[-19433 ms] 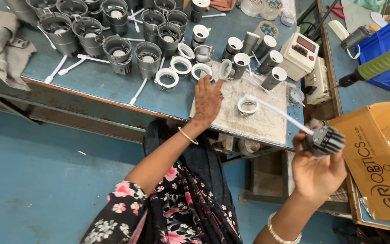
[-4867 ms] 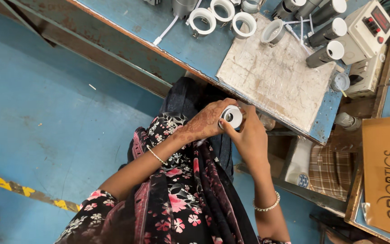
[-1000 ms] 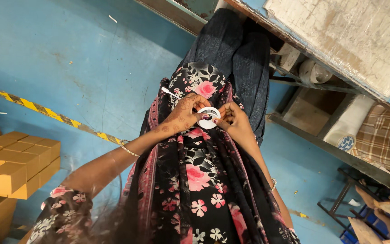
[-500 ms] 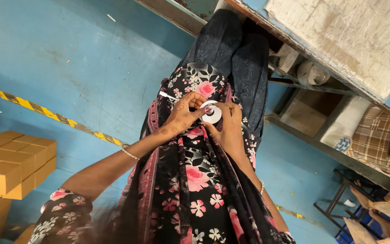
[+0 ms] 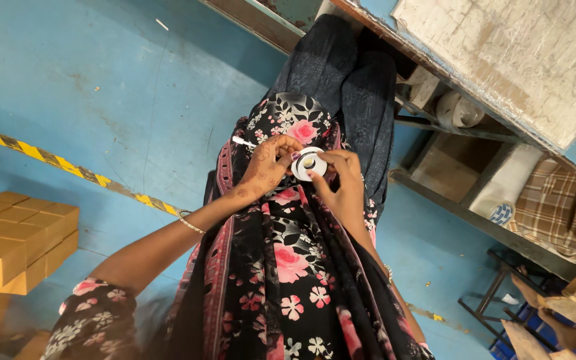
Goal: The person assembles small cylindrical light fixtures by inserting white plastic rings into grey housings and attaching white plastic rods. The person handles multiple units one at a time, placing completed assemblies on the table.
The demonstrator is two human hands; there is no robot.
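Ring (image 5: pixel 309 164) between both hands above lap; boxes (image 5: pixel 8 247) left; table (image 5: pixel 501 60) right.

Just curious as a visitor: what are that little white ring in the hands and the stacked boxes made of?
White ring: probably moulded plastic, smooth with a slight sheen; too small to be sure. Boxes: plain brown cardboard, matte, with folded edges.

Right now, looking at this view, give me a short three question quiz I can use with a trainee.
1. True or false: both hands are on the small white ring.
2. Which lies on the floor at the left? A) brown cardboard boxes B) a red bucket C) a ladder
3. Fill in: the yellow and black striped tape runs across the blue ____.

Key: 1 true: the left hand and right hand hold it over the lap. 2 A. 3 floor.
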